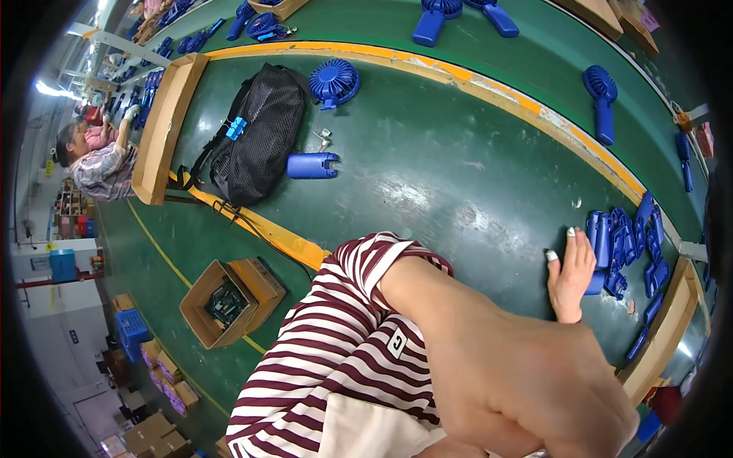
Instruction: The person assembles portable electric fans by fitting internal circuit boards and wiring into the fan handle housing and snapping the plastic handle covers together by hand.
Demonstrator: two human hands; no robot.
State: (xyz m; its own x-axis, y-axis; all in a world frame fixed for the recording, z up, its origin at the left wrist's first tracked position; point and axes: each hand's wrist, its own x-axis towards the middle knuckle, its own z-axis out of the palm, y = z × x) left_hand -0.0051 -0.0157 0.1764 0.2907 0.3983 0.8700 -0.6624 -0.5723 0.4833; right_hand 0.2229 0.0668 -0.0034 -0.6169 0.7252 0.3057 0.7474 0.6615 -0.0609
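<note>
My left forearm reaches across from a maroon-and-white striped sleeve, and my left hand [534, 382] is raised very near the camera. Its back faces me; the fingers bend out of sight, so any hold is hidden. Beyond it my right hand [573, 276] lies palm down on the green tabletop [427, 145], fingers stretched out, with white coverings on the thumb tip and a fingertip. Right beside those fingers is a pile of blue plastic fan casings [603, 240]. Farther off lie a blue round fan head [334, 82], a small metal-and-wire part [324, 139] and a blue handle casing [311, 166].
A black mesh bag [263, 137] with a blue clip lies at the table's left. Cardboard trays [168, 126] stand at both ends. Past an orange-edged rail, a green belt carries blue handheld fans [601, 103]. An open cardboard box [221, 305] sits on the floor; another person [103, 164] works far left.
</note>
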